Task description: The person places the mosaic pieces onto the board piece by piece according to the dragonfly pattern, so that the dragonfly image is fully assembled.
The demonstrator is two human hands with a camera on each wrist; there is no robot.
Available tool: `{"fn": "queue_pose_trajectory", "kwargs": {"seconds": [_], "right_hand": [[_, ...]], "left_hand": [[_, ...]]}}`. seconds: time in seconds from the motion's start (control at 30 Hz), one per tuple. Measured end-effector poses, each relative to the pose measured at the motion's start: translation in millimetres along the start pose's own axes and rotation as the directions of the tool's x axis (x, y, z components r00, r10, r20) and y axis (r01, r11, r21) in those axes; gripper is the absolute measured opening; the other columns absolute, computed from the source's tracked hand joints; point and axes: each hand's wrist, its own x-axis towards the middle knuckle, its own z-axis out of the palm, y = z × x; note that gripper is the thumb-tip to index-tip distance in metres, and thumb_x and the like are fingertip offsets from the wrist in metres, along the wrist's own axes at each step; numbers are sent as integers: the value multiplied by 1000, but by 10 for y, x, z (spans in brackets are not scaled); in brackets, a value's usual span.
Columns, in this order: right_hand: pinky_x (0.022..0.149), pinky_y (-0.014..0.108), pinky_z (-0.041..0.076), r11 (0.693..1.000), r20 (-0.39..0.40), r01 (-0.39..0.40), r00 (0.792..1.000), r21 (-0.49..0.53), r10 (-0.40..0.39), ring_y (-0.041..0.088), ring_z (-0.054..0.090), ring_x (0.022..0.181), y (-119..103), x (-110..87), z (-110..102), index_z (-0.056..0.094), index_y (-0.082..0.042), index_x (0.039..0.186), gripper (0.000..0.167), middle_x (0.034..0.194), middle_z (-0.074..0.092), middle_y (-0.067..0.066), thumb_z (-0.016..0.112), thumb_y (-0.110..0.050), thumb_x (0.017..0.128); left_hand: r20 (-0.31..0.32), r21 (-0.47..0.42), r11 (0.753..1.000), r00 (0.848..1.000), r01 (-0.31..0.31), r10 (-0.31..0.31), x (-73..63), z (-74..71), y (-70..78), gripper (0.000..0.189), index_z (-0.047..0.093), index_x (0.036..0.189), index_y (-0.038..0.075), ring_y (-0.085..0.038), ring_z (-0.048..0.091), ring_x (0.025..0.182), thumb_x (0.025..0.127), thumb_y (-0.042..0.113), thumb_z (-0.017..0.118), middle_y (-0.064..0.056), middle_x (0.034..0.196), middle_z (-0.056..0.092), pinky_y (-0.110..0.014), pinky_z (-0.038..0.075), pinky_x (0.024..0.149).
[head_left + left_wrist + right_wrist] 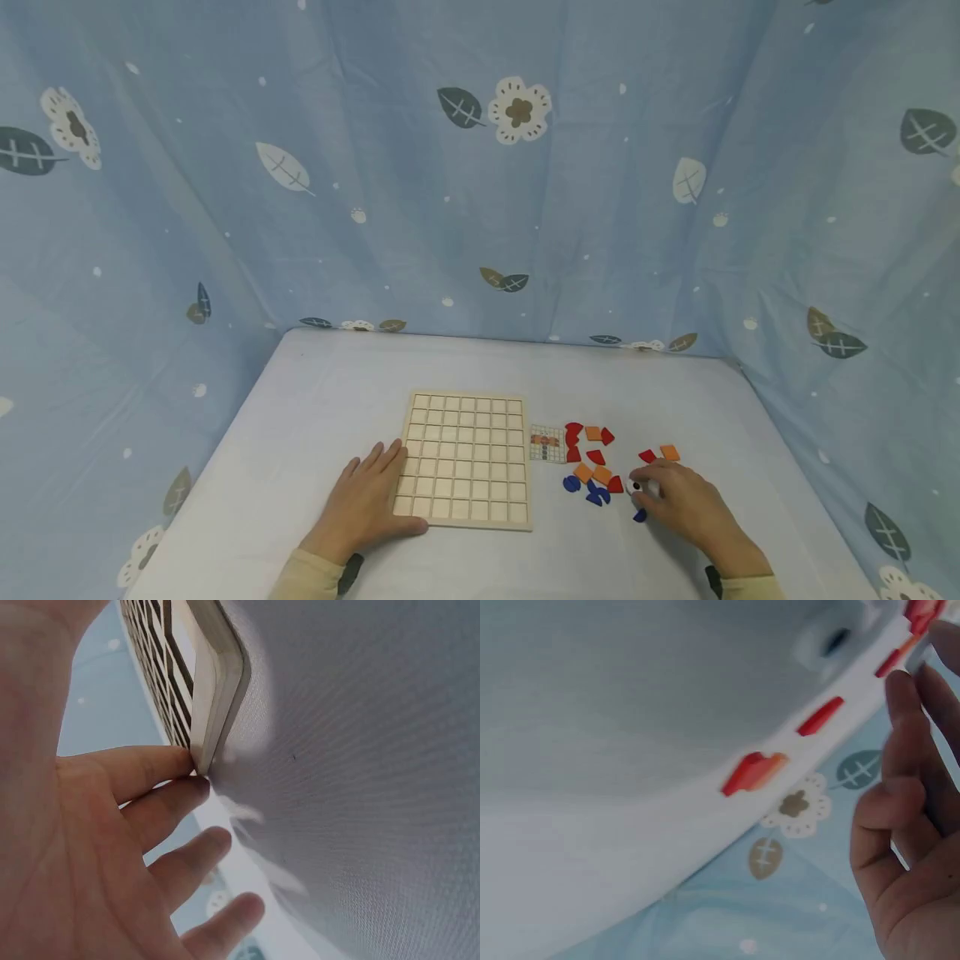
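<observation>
left hand [124,832] spread against board [223,671], right hand [688,502] pinching pale piece [920,657], card [547,444] only in head view

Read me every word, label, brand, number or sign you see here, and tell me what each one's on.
No words, labels, brands, numbers or signs can be read in any view.
Small card: a printed picture on a grid; any lettering would be too small to read.
Wooden board: grid lines, no lettering visible.
Blue cloth: printed leaves and flowers, no lettering visible.
</observation>
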Motion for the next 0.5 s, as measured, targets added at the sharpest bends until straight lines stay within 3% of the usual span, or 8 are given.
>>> {"fn": "queue_pose_trajectory", "kwargs": {"seconds": [0.17, 0.33, 0.5], "right_hand": [[63, 30, 56, 998, -130, 67, 989, 15, -64, 14, 56, 78, -92, 41, -57, 78, -16, 107, 31, 98, 70, -3, 87, -30, 81], [52, 20, 44, 974, -271, 224, 940, 39, -206, 10, 49, 72, -278, 144, -59, 78, -16, 108, 33, 96, 69, -6, 87, -31, 81], [52, 19, 45, 942, -329, 334, 894, 34, -305, 10, 52, 71, -531, 297, -57, 78, -16, 109, 31, 97, 69, -5, 87, -29, 82]], "left_hand": [[22, -20, 1000, 1000, 15, -15, -18, -2, 4, 124, 45, 151, 0, -43, 36, 144, 63, 83, 73, -17, 158, 40, -66, 31, 113], [27, -18, 1000, 1000, 15, -14, -21, 1, 6, 123, 43, 152, 0, -43, 35, 145, 65, 82, 72, -16, 159, 39, -66, 31, 113], [17, -14, 1000, 1000, 2, -2, -40, 6, -6, 123, 43, 152, 0, -42, 36, 144, 66, 83, 70, -15, 159, 39, -65, 32, 113]]}}
